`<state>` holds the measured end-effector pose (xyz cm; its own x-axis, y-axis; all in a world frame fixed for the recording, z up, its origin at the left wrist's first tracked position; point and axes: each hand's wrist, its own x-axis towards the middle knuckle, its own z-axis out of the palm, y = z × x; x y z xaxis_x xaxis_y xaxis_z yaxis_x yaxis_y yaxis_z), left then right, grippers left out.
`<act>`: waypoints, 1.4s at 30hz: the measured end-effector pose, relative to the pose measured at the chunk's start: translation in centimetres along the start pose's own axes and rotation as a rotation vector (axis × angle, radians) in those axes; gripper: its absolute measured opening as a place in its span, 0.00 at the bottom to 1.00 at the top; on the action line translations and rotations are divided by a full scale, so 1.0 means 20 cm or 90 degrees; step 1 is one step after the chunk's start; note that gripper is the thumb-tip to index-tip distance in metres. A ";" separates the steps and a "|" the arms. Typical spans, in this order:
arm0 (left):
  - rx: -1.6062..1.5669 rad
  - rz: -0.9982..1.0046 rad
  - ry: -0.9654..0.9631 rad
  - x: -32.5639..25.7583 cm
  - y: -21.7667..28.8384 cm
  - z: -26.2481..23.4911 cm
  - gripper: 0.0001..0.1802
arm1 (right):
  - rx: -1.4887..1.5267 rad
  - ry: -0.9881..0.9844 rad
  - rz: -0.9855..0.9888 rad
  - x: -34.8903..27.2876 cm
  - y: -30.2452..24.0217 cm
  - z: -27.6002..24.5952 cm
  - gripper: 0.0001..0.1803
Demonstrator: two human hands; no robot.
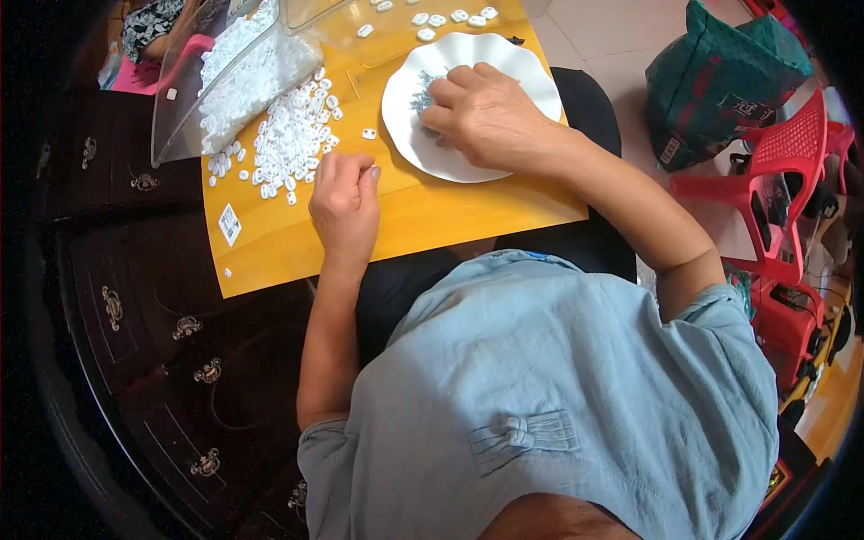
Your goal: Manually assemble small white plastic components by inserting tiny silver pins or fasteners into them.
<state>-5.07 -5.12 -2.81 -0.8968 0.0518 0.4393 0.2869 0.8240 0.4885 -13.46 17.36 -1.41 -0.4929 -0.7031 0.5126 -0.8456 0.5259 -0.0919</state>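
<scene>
My right hand reaches into a white plate with a wavy rim. Its fingers are bent down and pressed together among small thin grey metallic pieces; what they pinch is hidden. On the left, my left hand rests at the near edge of a pile of small white oval plastic pieces, each with dark marks or holes. Its fingers are curled in with the thumb against them, and whatever they hold cannot be made out. A single white piece lies between that hand and the plate.
A clear plastic bin tilts at the far left, holding a heap of white pieces. More pieces lie scattered at the back of the yellow tabletop. Dark drawers stand left; a green bag and red chair stand right.
</scene>
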 end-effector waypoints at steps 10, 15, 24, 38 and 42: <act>-0.003 -0.030 0.026 -0.06 -0.01 -0.02 0.08 | -0.048 -0.050 0.036 0.00 0.00 -0.01 0.10; -0.002 -0.012 0.037 -0.06 -0.02 -0.02 0.09 | -0.056 -0.051 0.031 -0.01 0.01 0.01 0.10; -0.117 -0.028 0.112 -0.06 0.09 -0.03 0.06 | 0.180 0.050 0.144 -0.04 0.05 -0.07 0.02; -0.324 0.070 0.078 0.14 0.43 0.04 0.08 | 1.027 -0.066 0.529 -0.08 -0.02 -0.25 0.07; -0.332 0.090 0.069 0.14 0.43 0.06 0.10 | 1.033 -0.078 0.526 -0.09 -0.02 -0.24 0.07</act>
<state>-5.55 2.82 1.67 -0.8054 0.0610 0.5896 0.5559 0.4230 0.7156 -11.28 20.73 1.78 -0.7881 -0.5992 -0.1410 0.2920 -0.1623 -0.9425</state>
